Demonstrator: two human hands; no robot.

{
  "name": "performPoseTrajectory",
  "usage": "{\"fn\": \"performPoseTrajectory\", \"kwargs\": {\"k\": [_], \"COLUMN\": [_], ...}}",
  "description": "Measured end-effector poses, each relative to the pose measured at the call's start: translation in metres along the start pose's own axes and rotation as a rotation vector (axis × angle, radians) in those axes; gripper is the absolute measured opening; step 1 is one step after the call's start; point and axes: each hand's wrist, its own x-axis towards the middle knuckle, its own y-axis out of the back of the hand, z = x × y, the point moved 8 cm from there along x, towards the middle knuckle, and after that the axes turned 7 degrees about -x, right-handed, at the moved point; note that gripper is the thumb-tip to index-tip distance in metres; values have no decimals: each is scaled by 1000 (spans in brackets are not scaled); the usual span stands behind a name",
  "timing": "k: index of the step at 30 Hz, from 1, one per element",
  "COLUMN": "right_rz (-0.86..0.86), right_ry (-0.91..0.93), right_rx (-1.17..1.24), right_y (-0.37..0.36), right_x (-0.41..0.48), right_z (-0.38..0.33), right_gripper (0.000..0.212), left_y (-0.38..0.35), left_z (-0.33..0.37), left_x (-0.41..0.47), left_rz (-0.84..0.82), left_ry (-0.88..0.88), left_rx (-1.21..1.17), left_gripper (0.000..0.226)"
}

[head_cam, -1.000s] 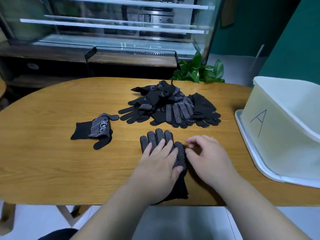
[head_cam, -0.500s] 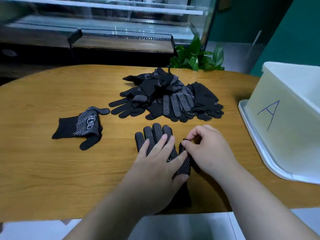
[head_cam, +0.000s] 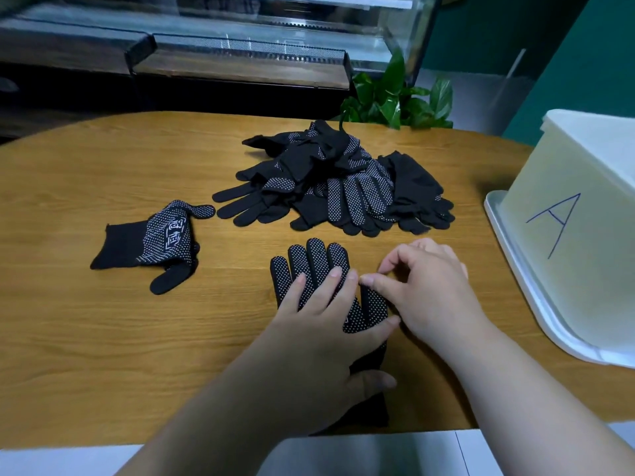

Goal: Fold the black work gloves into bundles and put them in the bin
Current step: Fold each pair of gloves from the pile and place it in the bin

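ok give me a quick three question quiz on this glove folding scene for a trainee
1. True or false: the left hand lies flat on the dotted glove.
2. Which letter is written on the white bin? a) A b) B c) K
3. Which hand has its fingers curled at that glove's thumb?

Key: 1 true; 2 a; 3 the right hand.
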Motion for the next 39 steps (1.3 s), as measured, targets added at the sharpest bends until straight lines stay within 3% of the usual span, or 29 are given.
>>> {"fn": "performPoseTrajectory", "kwargs": {"k": [6, 11, 17, 23, 28, 33, 39], "right_rz": [-3, -51, -22, 34, 11, 62, 88], "right_ry": [-19, -23, -25, -32, -10, -25, -63], "right_rx": [128, 152, 138, 209, 124, 155, 130], "right_y": [3, -4, -10, -8, -12, -8, -7], "right_x": [12, 27, 30, 29, 29, 27, 28], "right_z": [-11, -31, -39, -37, -41, -38, -33], "right_gripper": [10, 17, 21, 19, 19, 20, 23], "left_y": [19, 34, 29, 23, 21, 23, 21], "left_z": [-3, -25, -47, -49, -49, -47, -47], "left_x": [-2, -7, -9, -7, -7, -7, -7], "left_rz": [45, 139, 119, 52, 37, 15, 38], "left_ry": [42, 208, 356, 354, 339, 334, 326], "left_rx": [-158, -171, -124, -140, -128, -122, -132], "left_gripper": [74, 77, 88, 76, 91, 68, 67]}}
